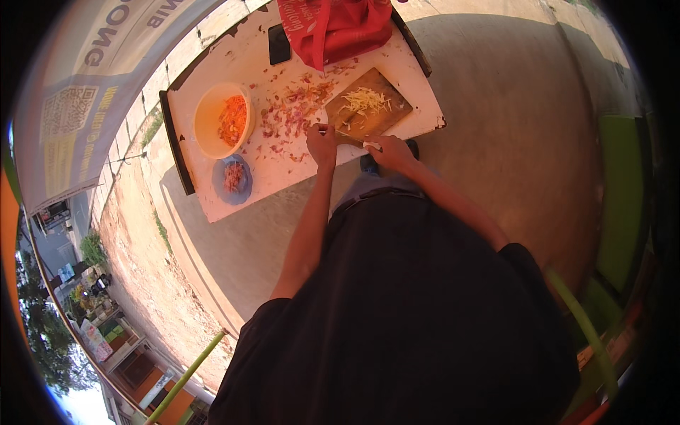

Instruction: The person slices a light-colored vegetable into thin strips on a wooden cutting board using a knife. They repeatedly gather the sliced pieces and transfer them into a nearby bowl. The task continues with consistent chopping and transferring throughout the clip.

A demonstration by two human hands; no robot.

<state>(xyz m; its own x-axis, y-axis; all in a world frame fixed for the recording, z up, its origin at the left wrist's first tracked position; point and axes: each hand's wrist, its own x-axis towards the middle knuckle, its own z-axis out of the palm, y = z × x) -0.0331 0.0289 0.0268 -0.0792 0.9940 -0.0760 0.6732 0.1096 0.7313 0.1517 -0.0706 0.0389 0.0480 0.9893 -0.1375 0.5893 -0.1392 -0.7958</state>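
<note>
My right hand (390, 151) is closed around the pale handle of a knife (372, 144) at the near edge of a wooden cutting board (390, 119). Its thin blade points left, towards my left hand (321, 146). The fingers of that hand are bent together beside the board's left corner; whether they pinch something is too small to tell. A heap of pale yellow julienned strips (365, 101) lies on the board, with a few loose pieces nearer me. Reddish-purple peelings, apparently shallot skins (289, 109), litter the white table (223, 64) left of the board.
On the table's left stand a cream plastic bowl (204, 125) of orange shreds (232, 119) and a bluish dish (219, 186) of pinkish slices (232, 176). A black smartphone (279, 44) and a red bag (340, 32) lie at the far side. A printed banner (101, 79) hangs left.
</note>
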